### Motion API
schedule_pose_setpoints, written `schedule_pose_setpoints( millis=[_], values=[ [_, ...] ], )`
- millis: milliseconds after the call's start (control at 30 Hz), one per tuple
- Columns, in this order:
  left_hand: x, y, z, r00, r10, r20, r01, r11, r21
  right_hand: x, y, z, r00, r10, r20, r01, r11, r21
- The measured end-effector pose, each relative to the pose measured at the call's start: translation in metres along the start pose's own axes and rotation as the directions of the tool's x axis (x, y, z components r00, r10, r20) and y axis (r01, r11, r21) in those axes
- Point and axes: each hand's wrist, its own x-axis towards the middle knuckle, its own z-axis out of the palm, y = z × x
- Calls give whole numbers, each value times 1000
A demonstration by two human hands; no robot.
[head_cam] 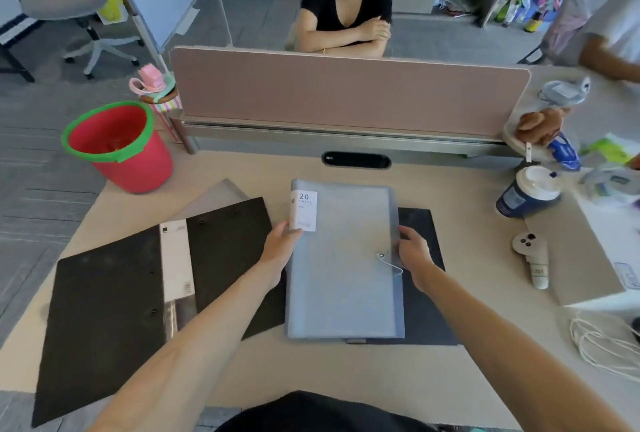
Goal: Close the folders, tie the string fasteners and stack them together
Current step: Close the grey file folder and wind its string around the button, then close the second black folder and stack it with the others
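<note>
You sit at a pale wooden desk in an office, with a dusty-pink divider panel standing along its far edge.

Your left hand grips the left edge of the translucent grey folder, thumb on top just below its white label, fingers tucked under the edge. Your right hand holds the folder's right edge, thumb on the cover and fingers curled around the side. Just beside that hand, the folder's metal button sits on the cover with a thin white string trailing from it, loose and not wound. The grey folder is closed and lies in front of you on a black folder, which shows along its right and lower sides.

To the left, another black folder lies spread open on the desk, a white label strip down its middle and a grey sheet showing past its far edge.

Farther out, a red bucket with a green rim stands off the desk's left corner. On the right are a lidded paper cup, a white handheld controller and a coil of white cord. A person with crossed arms sits behind the divider.
</note>
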Motion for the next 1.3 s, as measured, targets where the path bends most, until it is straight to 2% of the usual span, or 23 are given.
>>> schedule_pose_setpoints(
  millis=[133, 267, 367, 433, 500, 600, 667, 800, 933, 1067, 1167, 1300],
  values=[
    [-5, -7, 65, 990, -53, 134, 41, 995, 95, 22, 22, -56, 999, 20, -34, -23, 994, -102],
    [-11, -27, 108, 984, -88, 152, 48, 967, 249, 40, 40, -94, 998, 64, -5, -63, 969, -237],
    [-18, -42, 127, 986, -74, 147, 25, 950, 312, 49, 53, -107, 996, 82, 37, -60, 911, -407],
    [-20, -45, 134, 994, -56, 98, 25, 955, 296, 51, 57, -112, 999, 29, 44, -1, 842, -540],
    [-19, -48, 136, 996, -56, 68, 35, 960, 278, 51, 55, -113, 996, -66, 64, 91, 806, -585],
    [-19, -50, 132, 998, -55, 41, 39, 949, 313, 48, 48, -101, 968, -214, 131, 251, 810, -530],
    [-21, -49, 126, 997, -58, 52, 39, 946, 320, 44, 36, -85, 950, -256, 179, 311, 813, -492],
    [-24, -53, 95, 999, -38, -1, 36, 946, 322, 32, 13, -39, 919, -282, 277, 382, 813, -440],
    [-33, -65, 39, 995, -59, -81, 85, 930, 358, 10, -2, 19, 886, -267, 378, 416, 817, -399],
    [-49, -77, -25, 983, -55, -173, 115, 928, 355, -18, -1, 80, 839, -247, 485, 470, 778, -417],
    [-63, -93, -78, 972, -9, -236, 119, 881, 457, -38, 0, 128, 802, -233, 550, 527, 708, -470],
    [-77, -119, -145, 963, 100, -251, 88, 761, 643, -54, 2, 184, 836, -75, 543, 420, 725, -546]
  ],
)
